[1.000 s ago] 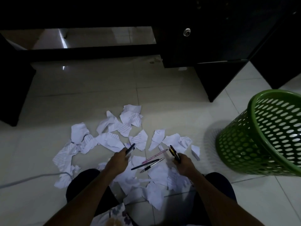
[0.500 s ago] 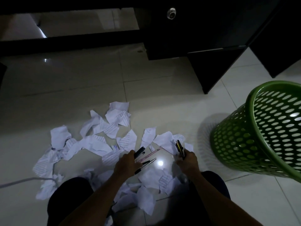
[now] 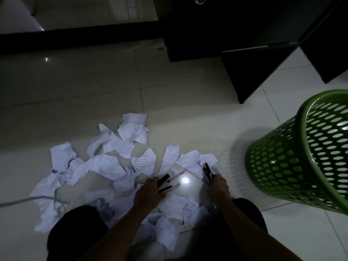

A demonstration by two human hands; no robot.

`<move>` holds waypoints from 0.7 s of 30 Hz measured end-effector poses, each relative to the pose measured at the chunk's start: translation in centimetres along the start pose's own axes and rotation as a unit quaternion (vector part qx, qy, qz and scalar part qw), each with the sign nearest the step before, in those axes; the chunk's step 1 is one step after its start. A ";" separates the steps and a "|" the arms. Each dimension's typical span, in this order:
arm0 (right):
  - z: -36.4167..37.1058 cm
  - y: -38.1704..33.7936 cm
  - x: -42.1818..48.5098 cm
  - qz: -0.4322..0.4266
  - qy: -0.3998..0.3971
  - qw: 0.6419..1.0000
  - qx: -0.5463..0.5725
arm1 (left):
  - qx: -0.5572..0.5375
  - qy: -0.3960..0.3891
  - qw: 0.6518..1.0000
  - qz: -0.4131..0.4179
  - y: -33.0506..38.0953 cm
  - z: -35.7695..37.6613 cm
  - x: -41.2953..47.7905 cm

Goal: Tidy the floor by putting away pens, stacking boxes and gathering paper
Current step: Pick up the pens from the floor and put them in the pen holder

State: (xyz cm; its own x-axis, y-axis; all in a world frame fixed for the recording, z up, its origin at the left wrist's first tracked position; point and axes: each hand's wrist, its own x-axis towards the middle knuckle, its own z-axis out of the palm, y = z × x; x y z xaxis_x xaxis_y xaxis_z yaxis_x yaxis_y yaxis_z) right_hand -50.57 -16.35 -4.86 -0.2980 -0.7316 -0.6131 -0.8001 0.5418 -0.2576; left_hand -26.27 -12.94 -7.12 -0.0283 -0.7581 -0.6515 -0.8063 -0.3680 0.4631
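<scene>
Several torn white paper scraps [image 3: 105,166] lie scattered over the tiled floor in front of my knees. My left hand [image 3: 148,191] grips a bunch of dark pens [image 3: 163,180] low over the floor. A pink pen [image 3: 178,174] lies on the tile just right of that hand, beside a bright light spot. My right hand [image 3: 218,187] holds another bundle of dark pens [image 3: 207,171] pointing up and away from me. No boxes are in view.
A green perforated plastic basket [image 3: 293,166] stands at the right, tilted toward me. Dark furniture [image 3: 244,34] with a round lock fills the top right, its corner near the basket. A grey cable [image 3: 17,201] runs along the floor at left.
My left hand has slid right and taken up the dark pens that lay loose between the hands. The pink pen stays on the floor. The camera has tipped further down.
</scene>
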 end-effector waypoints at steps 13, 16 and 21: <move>0.6 -2.2 0.0 -0.030 -0.079 0.995 0.045 | 0.202 0.032 0.977 0.064 2.3 0.8 -0.4; 0.4 -2.5 -0.2 -0.047 -0.080 0.994 0.059 | 0.210 0.050 0.976 0.040 2.7 1.3 -0.4; 0.6 -2.5 -0.3 -0.058 -0.088 0.992 0.063 | 0.219 0.063 0.974 0.005 2.7 2.5 0.0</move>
State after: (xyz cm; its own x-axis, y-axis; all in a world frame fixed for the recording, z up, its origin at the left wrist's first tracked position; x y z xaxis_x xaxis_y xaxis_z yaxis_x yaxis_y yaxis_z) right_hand -48.13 -17.21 -4.49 -0.1025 -0.7144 -0.6922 -0.7492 0.5132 -0.4187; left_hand -29.94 -12.60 -7.35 0.0133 -0.8305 -0.5568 -0.9816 -0.1170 0.1510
